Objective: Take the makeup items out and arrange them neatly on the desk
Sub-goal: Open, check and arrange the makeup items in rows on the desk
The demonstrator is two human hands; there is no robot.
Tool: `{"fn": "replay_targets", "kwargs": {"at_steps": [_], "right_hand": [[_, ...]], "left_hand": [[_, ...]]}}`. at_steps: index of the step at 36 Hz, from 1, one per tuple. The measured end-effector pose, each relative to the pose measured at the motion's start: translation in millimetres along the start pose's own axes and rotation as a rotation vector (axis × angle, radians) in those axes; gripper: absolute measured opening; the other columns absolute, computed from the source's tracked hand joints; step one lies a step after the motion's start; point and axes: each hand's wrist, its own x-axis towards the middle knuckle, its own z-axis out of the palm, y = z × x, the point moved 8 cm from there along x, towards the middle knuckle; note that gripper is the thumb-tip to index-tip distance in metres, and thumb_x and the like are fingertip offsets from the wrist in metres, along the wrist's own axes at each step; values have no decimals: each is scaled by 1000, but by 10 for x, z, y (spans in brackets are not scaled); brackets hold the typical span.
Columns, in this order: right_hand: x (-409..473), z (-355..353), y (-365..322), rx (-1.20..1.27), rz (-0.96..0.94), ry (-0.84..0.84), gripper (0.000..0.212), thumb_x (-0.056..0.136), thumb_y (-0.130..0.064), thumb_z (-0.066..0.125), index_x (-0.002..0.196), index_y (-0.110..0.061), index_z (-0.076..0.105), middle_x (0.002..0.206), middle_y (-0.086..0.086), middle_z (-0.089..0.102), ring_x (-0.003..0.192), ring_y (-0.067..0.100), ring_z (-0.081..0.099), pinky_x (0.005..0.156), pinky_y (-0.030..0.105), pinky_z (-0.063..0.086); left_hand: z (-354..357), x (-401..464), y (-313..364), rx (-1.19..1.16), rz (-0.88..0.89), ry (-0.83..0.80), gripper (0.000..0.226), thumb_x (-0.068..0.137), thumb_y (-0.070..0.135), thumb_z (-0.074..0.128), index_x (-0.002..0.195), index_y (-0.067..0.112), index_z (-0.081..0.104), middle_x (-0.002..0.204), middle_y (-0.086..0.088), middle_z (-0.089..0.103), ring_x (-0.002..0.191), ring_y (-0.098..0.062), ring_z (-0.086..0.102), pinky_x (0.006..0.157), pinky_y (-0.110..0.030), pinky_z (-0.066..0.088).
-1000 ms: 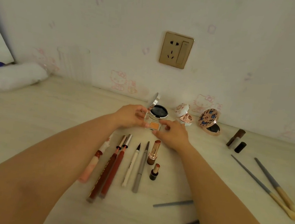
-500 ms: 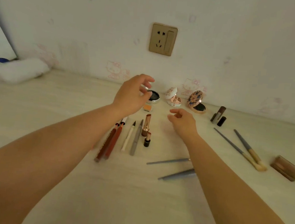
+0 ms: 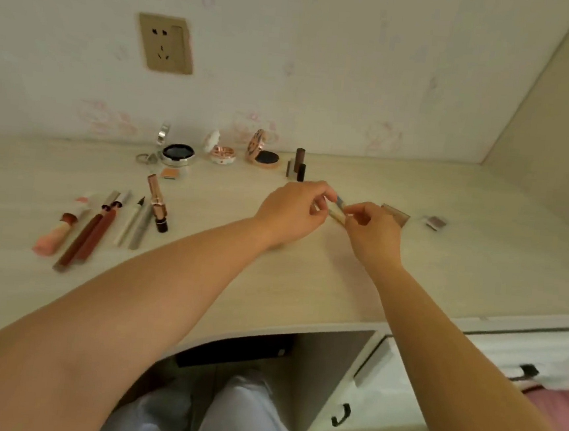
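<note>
Both hands meet over the right part of the pale wooden desk [image 3: 304, 286]. My left hand [image 3: 293, 212] and my right hand [image 3: 371, 231] pinch the makeup brushes [image 3: 338, 210], whose blue and tan handles show between the fingers. A brown case [image 3: 397, 213] lies just behind my right hand. On the left lies a row of lip pencils and liners [image 3: 103, 227] beside a rose-gold lipstick [image 3: 157, 200]. Along the wall stand a black compact [image 3: 177, 153], a white compact [image 3: 221, 151], a patterned compact [image 3: 263, 151] and small dark tubes [image 3: 298, 165].
A small orange pan [image 3: 170, 172] lies near the black compact. A little brown palette [image 3: 435, 222] sits at the far right. A wall socket [image 3: 165, 43] is above the desk. Below the desk edge are white drawers [image 3: 381, 388] and my legs.
My hands let go of the small orange pan by the compacts and moved right to the brushes. The camera swung right and down, showing the desk edge and drawers.
</note>
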Motion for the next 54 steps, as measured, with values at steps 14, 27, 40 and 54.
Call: {"fn": "replay_targets", "kwargs": {"at_steps": [14, 27, 40, 54], "right_hand": [[408, -520, 884, -237, 101, 111, 41, 82, -9, 52, 123, -12, 51, 117, 13, 56, 114, 31, 48, 88, 37, 40], [482, -505, 975, -269, 80, 123, 35, 87, -9, 49, 122, -10, 52, 116, 14, 59, 115, 30, 49, 92, 42, 42], [354, -622, 950, 18, 161, 185, 35, 91, -5, 43, 122, -15, 56, 112, 5, 63, 106, 23, 57, 79, 26, 40], [35, 110, 129, 897, 279, -395, 29, 97, -30, 43, 92, -20, 70, 94, 3, 66, 78, 14, 60, 72, 28, 48]], "left_hand": [[916, 772, 400, 66, 104, -148, 36, 87, 23, 60, 123, 23, 57, 122, 2, 56, 111, -13, 53, 91, -28, 42], [1465, 1152, 432, 315, 87, -537, 71, 89, 34, 61, 148, 18, 25, 147, -6, 35, 132, -24, 38, 109, -33, 31], [1052, 922, 491, 239, 4, -77, 61, 67, 58, 71, 116, 25, 58, 108, 5, 54, 100, -14, 54, 72, -26, 36], [133, 251, 132, -336, -59, 20, 65, 59, 32, 88, 115, 22, 56, 113, 11, 62, 108, -5, 60, 100, -29, 47]]}}
